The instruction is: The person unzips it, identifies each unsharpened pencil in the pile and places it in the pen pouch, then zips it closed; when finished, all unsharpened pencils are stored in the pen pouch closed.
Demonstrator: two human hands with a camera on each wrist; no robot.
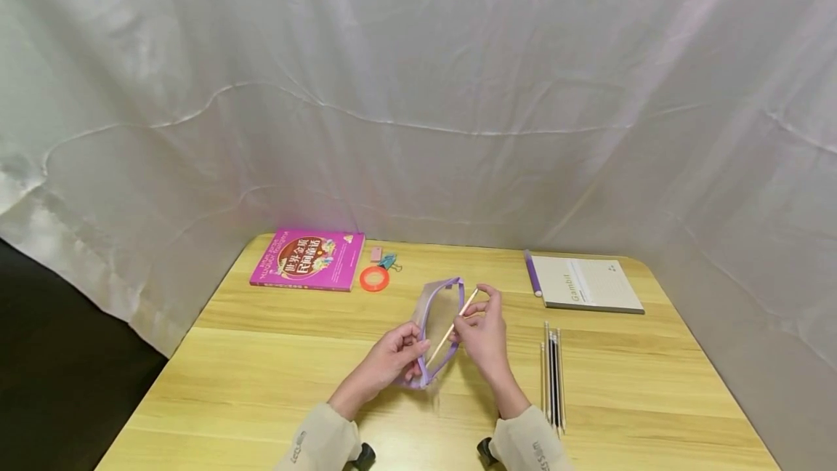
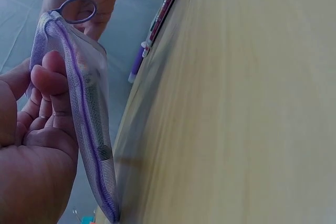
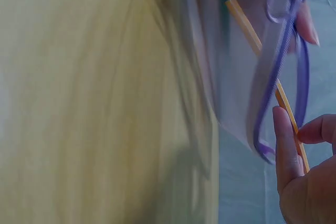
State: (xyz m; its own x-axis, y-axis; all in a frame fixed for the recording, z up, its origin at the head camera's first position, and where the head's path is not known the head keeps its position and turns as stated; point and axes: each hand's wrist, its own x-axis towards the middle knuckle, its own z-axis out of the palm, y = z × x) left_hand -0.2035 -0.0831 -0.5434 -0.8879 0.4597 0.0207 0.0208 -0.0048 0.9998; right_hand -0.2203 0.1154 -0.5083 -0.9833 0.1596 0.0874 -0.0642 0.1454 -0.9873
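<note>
A see-through mesh zip pouch (image 1: 428, 298) with purple edging is held up over the middle of the table, its mouth unzipped. My left hand (image 1: 390, 356) grips the near left side of the pouch, thumb at the rim. Between the thumb and fingers of my right hand (image 1: 487, 329) is a slim yellow pencil (image 1: 447, 336), slanting into the pouch mouth. The right wrist view shows the far end of the pencil (image 3: 247, 23) behind the mesh. Something green and dark lies inside the pouch (image 2: 79, 77) in the left wrist view. A purple loop (image 2: 79, 10) hangs at its zip end.
Several pencils (image 1: 554, 384) lie side by side right of my right hand. Behind them are a notebook (image 1: 591, 286) and a purple marker (image 1: 532, 275). At the back left are a pink book (image 1: 307, 260), an orange tape roll (image 1: 364, 279), a teal binder clip (image 1: 388, 261) and a pink eraser (image 1: 375, 254).
</note>
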